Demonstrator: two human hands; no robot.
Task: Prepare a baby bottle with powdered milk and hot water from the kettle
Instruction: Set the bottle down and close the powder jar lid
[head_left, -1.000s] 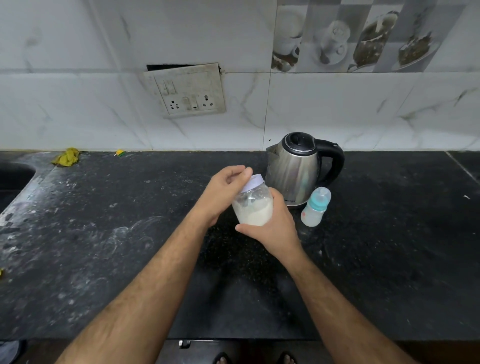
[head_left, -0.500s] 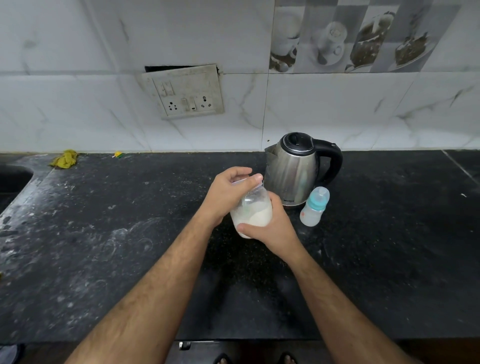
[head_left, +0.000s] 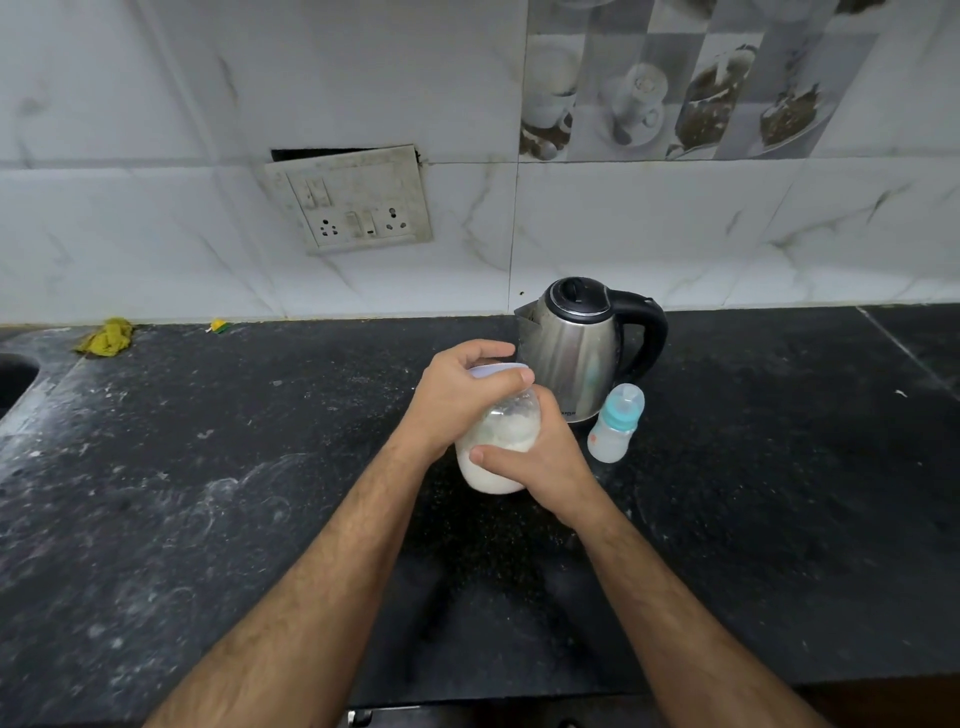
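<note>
The jar of milk powder (head_left: 501, 452) sits mid-surface, just near and left of the kettle, about half full of white powder. The right hand (head_left: 540, 457) wraps its body, thumb across the front, fingers curled round the far side. The left hand (head_left: 460, 395) clamps over the white lid (head_left: 496, 370) from above, fingers curled round its rim. Just behind, the steel kettle (head_left: 582, 353) stands upright, black handle to the right. The baby bottle (head_left: 615, 423), teal-collared and capped, stands beside the kettle's right base. All on the dark speckled surface (head_left: 208, 493). Far left, a yellow cloth (head_left: 106, 338) lies by the wall; a switch plate (head_left: 353, 200) hangs askew above.
</note>
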